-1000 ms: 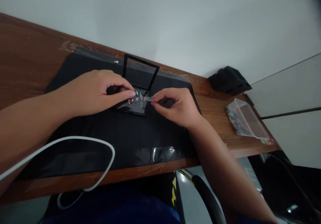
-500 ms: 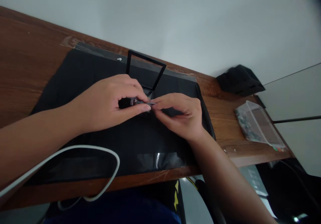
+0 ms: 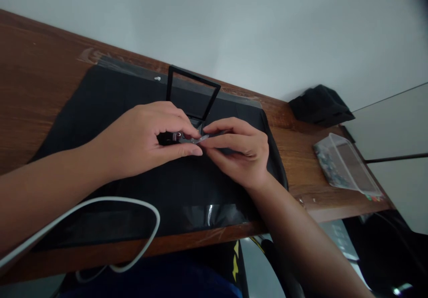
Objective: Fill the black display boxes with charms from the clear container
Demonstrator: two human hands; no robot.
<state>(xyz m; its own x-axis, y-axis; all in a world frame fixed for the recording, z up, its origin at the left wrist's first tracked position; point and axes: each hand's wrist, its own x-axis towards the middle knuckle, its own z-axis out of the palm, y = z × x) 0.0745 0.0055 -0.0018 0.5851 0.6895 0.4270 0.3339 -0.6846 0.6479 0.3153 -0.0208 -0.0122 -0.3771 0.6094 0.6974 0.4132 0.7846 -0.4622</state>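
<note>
My left hand (image 3: 143, 137) curls over a small dark item (image 3: 176, 136) with a shiny rounded detail, its thumb and fingers on either side and the palm covering the rest. From the tips of those fingers juts a thin, clear, plastic-like piece (image 3: 201, 138). My right hand (image 3: 239, 149) meets it from the other side, its fingers closed on the clear piece. Directly behind the hands, a thin black square frame (image 3: 194, 76) stands tilted up like a raised lid. Its lower part is mostly hidden by my fingers.
A black mat (image 3: 133, 204) is taped onto the wooden table (image 3: 40, 79). A white cable (image 3: 133, 201) loops near the front edge. To the right are a black block-like object (image 3: 321, 106) and a clear plastic container (image 3: 347, 164) with small items inside. A wall rises behind.
My right hand's fingers have shifted and spread slightly, and more of the clear piece shows. My left thumb and forefinger have parted a little. The frame stays standing.
</note>
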